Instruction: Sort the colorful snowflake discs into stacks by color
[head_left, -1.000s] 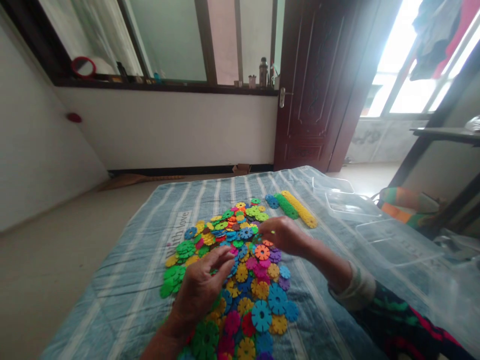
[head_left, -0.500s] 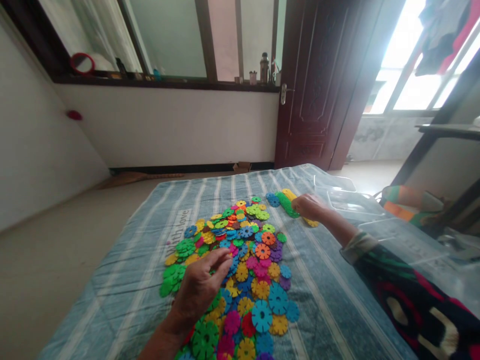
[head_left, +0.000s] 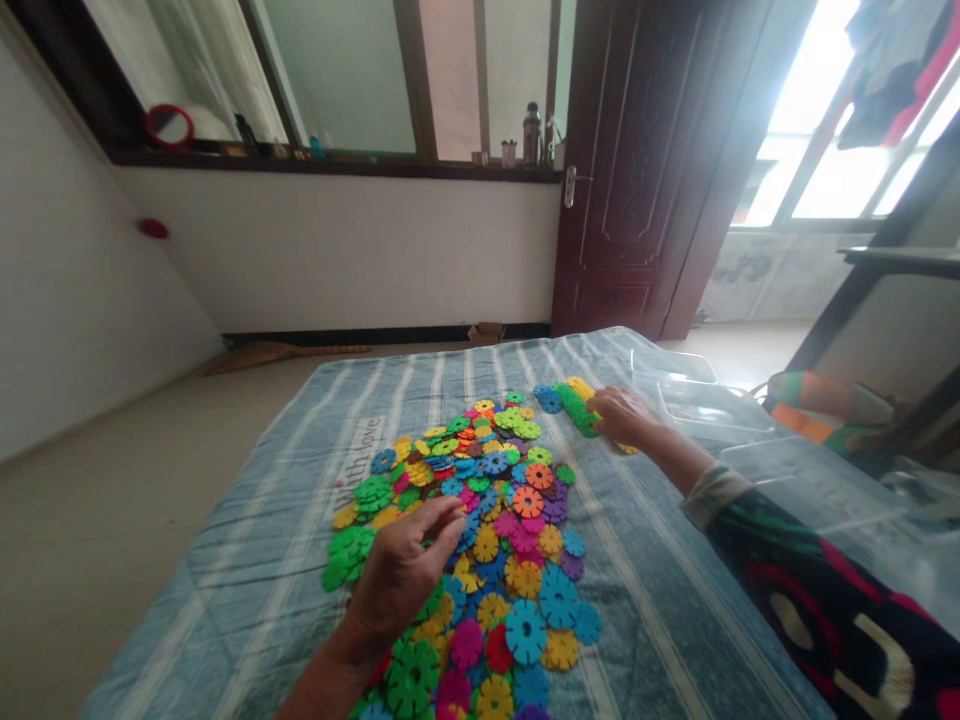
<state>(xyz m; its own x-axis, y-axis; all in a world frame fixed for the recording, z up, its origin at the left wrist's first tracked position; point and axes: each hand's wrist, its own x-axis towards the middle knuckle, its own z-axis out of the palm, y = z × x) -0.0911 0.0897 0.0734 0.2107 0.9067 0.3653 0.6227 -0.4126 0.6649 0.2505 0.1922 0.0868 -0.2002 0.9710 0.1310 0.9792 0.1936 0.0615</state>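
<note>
A wide pile of colourful notched plastic discs (head_left: pixel 525 632) covers the middle of the striped blue cloth (head_left: pixel 262 520). My left hand (head_left: pixel 405 565) hovers over the pile's left part, thumb and fingertips pinched together; whatever is between them is too small to make out. Farther off at the right, my right hand (head_left: pixel 621 412) touches the near end of a row of overlapping green discs (head_left: pixel 576 410), its fingers curled down. Yellow discs (head_left: pixel 580 387) lie along that row, partly under my hand, and blue discs (head_left: pixel 547 398) are at its left.
Clear plastic containers (head_left: pixel 795 480) stand at the right, beside and beyond my right forearm. A small cardboard box (head_left: pixel 486 333) is on the floor behind the cloth's far edge. A dark red door (head_left: pixel 630 200) and a window sill (head_left: pixel 337 165) are farther back.
My right hand has shifted slightly, its fingers now spread a little more over the green row. My left hand has hardly moved. The whole view has shifted a little.
</note>
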